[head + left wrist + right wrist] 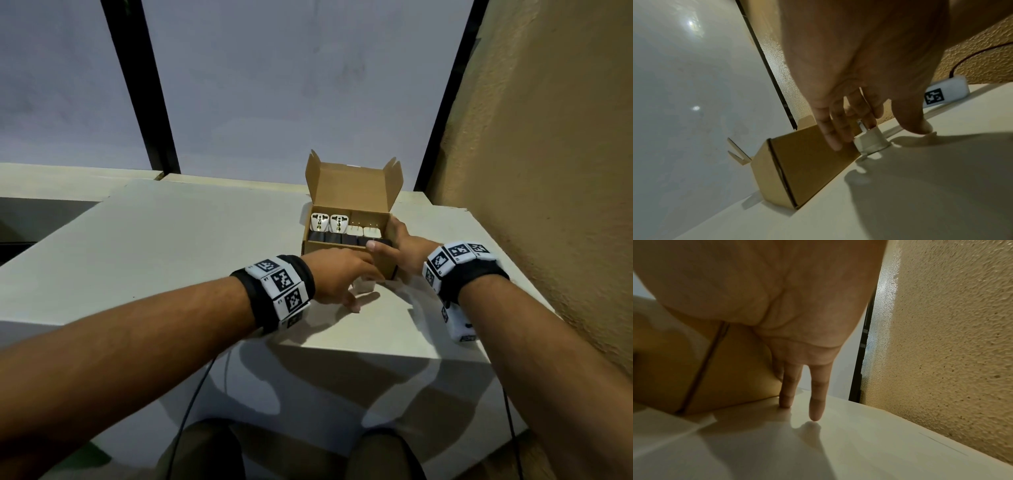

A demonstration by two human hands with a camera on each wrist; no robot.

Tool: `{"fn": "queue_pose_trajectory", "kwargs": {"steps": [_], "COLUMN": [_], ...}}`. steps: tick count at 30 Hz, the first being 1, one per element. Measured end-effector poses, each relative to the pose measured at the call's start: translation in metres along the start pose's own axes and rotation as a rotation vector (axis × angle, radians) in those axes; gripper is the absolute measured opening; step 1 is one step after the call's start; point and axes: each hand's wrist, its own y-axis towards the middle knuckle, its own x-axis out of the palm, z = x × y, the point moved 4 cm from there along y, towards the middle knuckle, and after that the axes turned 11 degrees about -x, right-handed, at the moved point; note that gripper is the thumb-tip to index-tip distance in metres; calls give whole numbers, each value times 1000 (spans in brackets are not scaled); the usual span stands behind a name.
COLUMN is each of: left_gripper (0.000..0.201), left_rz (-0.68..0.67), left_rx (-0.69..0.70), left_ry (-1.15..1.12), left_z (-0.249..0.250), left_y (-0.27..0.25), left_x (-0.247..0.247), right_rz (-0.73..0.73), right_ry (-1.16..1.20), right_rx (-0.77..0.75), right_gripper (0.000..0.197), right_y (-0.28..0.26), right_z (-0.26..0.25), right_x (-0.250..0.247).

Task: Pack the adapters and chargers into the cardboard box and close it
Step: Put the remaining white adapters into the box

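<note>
An open cardboard box [317, 247] stands on the white table [191, 246], lid flap [356, 186] upright. Inside are two white adapters [329, 222], white chargers [363, 232] with prongs up, and a front row of black chargers [337, 238]. One white adapter [871, 142] stands on the table against the box's [807, 162] front wall. My left hand [342, 274] reaches onto it, extended fingers [838, 129] touching its top, thumb spread on the table. My right hand [394, 246] holds the box's right front corner, thumb on the front rim, fingers [785, 394] straight down the side wall [731, 369].
A rough tan wall [548, 137] rises close on the right of the table. Behind the box are pale panes with black frames [144, 102]. The table's near edge [342, 349] runs just under my wrists. A lower ledge [51, 185] lies at the far left.
</note>
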Motion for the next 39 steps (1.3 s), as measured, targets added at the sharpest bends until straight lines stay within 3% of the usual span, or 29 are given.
{"fn": "queue_pose_trajectory", "kwargs": {"steps": [8, 14, 20, 27, 31, 34, 39], "left_gripper": [39, 62, 44, 56, 66, 55, 43], "left_rz": [12, 25, 44, -41, -99, 4, 304], "left_rx": [-8, -35, -56, -171, -146, -137, -125], "left_ry": [49, -10, -90, -222, -284, -375, -508], "left_z": [-2, 4, 1, -8, -8, -12, -27], "left_y": [3, 4, 5, 8, 4, 2, 14], "left_x": [10, 9, 4, 5, -1, -14, -48], "right_rz": [22, 13, 22, 19, 21, 28, 18], "right_ry": [-75, -97, -121, -28, -38, -77, -99], "right_rx": [25, 37, 35, -8, -4, 13, 38], "right_gripper": [86, 87, 88, 91, 91, 86, 92], "right_y": [-1, 0, 2, 5, 5, 4, 6], "right_z": [1, 1, 3, 4, 3, 3, 8], "right_x": [-1, -1, 0, 1, 1, 0, 1]}}
